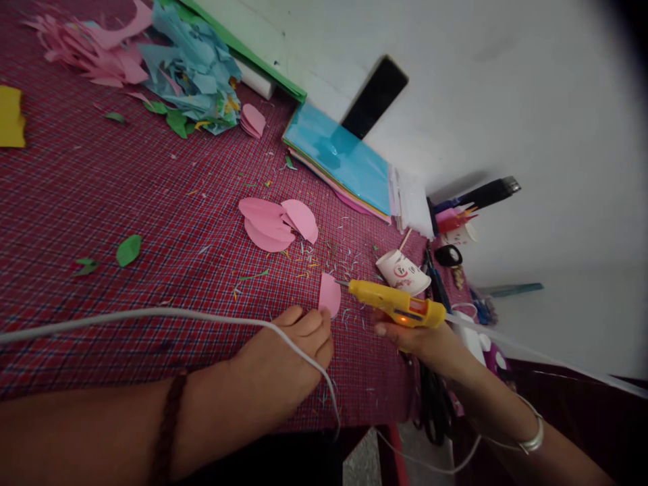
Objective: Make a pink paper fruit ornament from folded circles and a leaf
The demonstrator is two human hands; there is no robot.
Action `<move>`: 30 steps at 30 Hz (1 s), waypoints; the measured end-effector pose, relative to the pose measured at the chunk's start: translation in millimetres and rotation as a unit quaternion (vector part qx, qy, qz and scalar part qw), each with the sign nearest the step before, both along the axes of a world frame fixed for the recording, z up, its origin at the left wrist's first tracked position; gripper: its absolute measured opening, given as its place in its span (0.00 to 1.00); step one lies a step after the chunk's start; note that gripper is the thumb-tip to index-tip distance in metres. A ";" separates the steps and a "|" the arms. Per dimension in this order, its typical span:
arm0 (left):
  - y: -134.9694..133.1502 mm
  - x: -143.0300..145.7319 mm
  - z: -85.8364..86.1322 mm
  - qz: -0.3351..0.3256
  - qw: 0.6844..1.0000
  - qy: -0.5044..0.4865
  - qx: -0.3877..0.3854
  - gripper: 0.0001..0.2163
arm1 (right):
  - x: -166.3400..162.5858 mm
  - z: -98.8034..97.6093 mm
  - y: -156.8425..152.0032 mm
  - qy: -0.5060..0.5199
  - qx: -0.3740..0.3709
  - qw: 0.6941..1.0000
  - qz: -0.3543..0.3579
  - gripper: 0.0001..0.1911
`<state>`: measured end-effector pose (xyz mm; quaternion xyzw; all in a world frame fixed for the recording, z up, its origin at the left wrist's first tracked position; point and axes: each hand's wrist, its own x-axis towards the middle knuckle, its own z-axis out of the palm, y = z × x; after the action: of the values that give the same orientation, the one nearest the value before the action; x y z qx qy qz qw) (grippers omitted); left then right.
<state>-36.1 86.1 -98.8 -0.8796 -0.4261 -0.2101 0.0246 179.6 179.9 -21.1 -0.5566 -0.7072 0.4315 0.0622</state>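
Note:
My right hand (405, 334) is closed round a yellow hot glue gun (382, 295) with a small orange light showing on its side. The gun's metal nozzle points left and meets, or nearly meets, the edge of a pink paper petal (330, 291). That petal's lower end is pinched by my left hand (291, 354), its fingers bent and pressed together near the table's front edge. A clear glue stick (506, 343) trails from the back of the gun. Beyond my left hand lies a cluster of pink petals (268, 226).
A white cord (167, 312) crosses my left hand. Pink scraps (91, 50) and blue scraps (192, 64) heap at the back left. Against the wall are coloured sheets (344, 158) and a black phone (375, 96). A paper cup (402, 271) lies tipped behind the glue gun.

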 end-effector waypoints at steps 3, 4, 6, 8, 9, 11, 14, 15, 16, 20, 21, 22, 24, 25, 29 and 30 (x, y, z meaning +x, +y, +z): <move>0.1 -1.0 1.9 -0.002 1.000 0.003 -0.017 0.11 | -2.4 -4.2 0.3 -0.014 0.021 1.000 -0.013 0.10; 0.1 -1.3 2.7 -0.002 1.000 0.004 -0.022 0.11 | -3.0 -5.9 0.6 -0.017 0.025 0.999 -0.015 0.10; 0.2 -1.7 4.0 -0.004 1.000 0.004 -0.026 0.11 | -2.9 -8.3 1.4 -0.017 0.021 0.999 -0.017 0.10; 0.5 -1.9 4.9 -0.005 1.000 0.002 -0.023 0.11 | -1.2 -8.4 2.2 -0.005 0.016 1.000 -0.012 0.10; 0.8 -2.0 5.2 -0.006 1.000 0.000 -0.022 0.11 | -0.1 -7.8 2.4 0.002 0.010 1.000 -0.006 0.11; 1.0 -2.3 5.3 -0.011 1.000 -0.006 -0.020 0.11 | 2.1 -6.3 2.7 0.011 -0.005 1.000 0.007 0.11; 0.9 -2.7 4.7 -0.014 1.000 -0.011 -0.018 0.11 | 3.5 -7.4 2.7 0.010 -0.013 1.000 0.011 0.11; 0.9 -2.8 4.3 -0.013 1.000 -0.012 -0.017 0.10 | 3.5 -9.1 2.7 0.009 -0.008 1.000 0.008 0.12; 1.0 -2.7 3.9 -0.011 1.000 -0.013 -0.015 0.10 | 3.5 -11.3 2.7 0.008 -0.002 1.000 0.005 0.12; 2.5 -1.1 1.0 -0.004 1.000 -0.021 0.000 0.09 | 4.2 -19.3 3.1 0.006 0.006 1.000 0.000 0.14; 2.9 -0.5 0.2 -0.003 1.000 -0.023 0.005 0.09 | 4.6 -20.1 3.4 0.007 0.003 1.000 0.001 0.14; 3.1 0.1 -0.6 -0.002 1.000 -0.025 0.009 0.09 | 5.0 -20.2 3.7 0.009 0.000 1.000 0.002 0.13; 3.2 0.8 -1.4 0.000 1.000 -0.027 0.011 0.10 | 5.2 -19.4 4.5 0.015 -0.004 1.000 0.003 0.13; 3.0 0.9 -1.4 0.000 1.000 -0.028 0.009 0.10 | 5.1 -18.9 4.9 0.018 -0.003 1.000 0.003 0.13; 2.2 -0.2 0.7 -0.004 1.000 -0.018 -0.005 0.10 | 5.2 -20.6 5.1 0.029 0.006 1.000 0.002 0.13; 2.2 -0.6 1.2 -0.005 1.000 -0.014 -0.009 0.10 | 5.9 -22.2 4.7 0.029 0.006 1.000 -0.005 0.13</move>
<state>-36.7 88.3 -97.6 -0.8789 -0.4240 -0.2185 0.0099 185.5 184.7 -43.3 -0.5467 -0.7051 0.4430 0.0883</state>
